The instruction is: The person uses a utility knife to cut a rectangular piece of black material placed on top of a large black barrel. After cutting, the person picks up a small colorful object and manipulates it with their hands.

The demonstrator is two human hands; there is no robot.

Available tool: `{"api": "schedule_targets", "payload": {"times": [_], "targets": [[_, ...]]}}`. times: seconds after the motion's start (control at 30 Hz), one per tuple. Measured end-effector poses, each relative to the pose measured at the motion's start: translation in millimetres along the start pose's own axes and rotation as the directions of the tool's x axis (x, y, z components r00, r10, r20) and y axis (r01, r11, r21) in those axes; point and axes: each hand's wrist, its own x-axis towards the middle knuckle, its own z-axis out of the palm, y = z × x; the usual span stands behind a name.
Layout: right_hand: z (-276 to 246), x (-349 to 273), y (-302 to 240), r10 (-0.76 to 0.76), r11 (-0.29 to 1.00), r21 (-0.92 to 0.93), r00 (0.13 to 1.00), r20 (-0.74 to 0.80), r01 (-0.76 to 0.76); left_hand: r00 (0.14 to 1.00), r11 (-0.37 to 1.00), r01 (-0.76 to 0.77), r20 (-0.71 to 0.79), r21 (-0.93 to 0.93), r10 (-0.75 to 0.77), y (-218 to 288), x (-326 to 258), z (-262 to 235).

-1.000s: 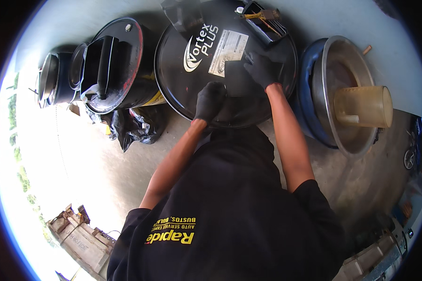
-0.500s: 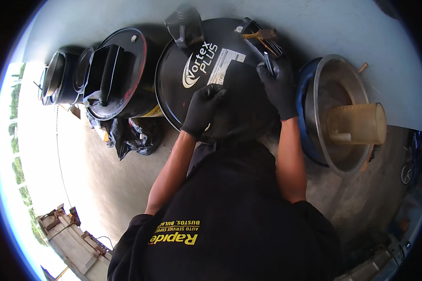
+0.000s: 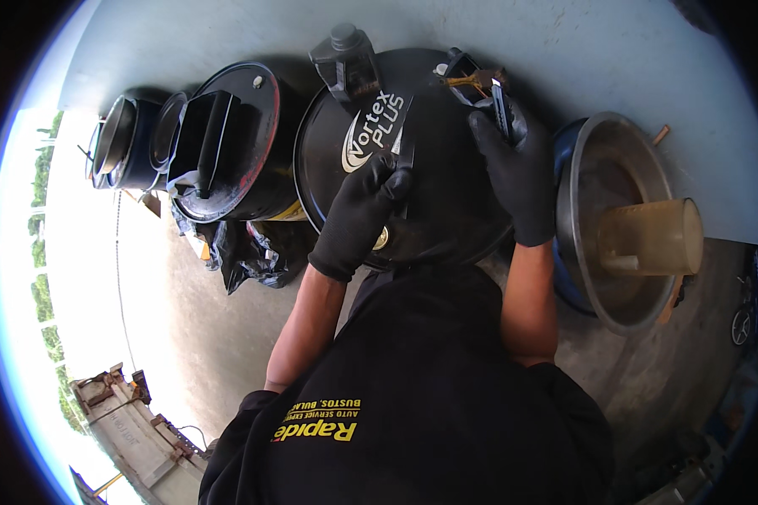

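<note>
Both my hands wear black gloves over a black drum (image 3: 446, 185) with white lettering on its top. My right hand (image 3: 518, 168) grips a slim utility knife (image 3: 501, 109), its pale blade tip pointing away from me. My left hand (image 3: 358, 215) is closed in a pinch on a thin dark piece (image 3: 407, 154), seen nearly edge-on above the drum top. What the piece is made of does not show. A sliver of white label shows beside it. A round yellowish cap (image 3: 382, 238) sits by my left wrist.
A dark bottle (image 3: 345, 63) and a black container with a brown brush-like thing (image 3: 473, 82) stand at the drum's far edge. Right: a metal basin (image 3: 577, 219) holding a cloudy measuring jug (image 3: 648, 237). Left: another drum (image 3: 257, 126), black plastic bags (image 3: 248, 257). A wall stands behind.
The view has shifted, so the drums and basin sit lower and further right. The dark piece has turned edge-on, and most of the white label is now hidden. The knife stays in my right hand.
</note>
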Motion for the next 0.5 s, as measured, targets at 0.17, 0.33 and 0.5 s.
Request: {"api": "schedule_targets", "payload": {"times": [0.17,0.33,0.5], "targets": [[2,-14,-8,0.129,0.868,0.492,0.986,-0.101,-0.063,0.803,0.702,-0.5,-0.033,0.506,0.595,1,-4,5],[-5,-40,-15,0.016,0.675,0.733,0.99,-0.138,0.091,0.454,0.187,-0.552,0.105,0.813,0.885,19,-17,-4],[-4,-55,-27,0.035,0.764,0.639,0.983,-0.181,0.09,0.326,0.088,-0.538,0.111,0.838,0.939,23,-25,-6]]}}
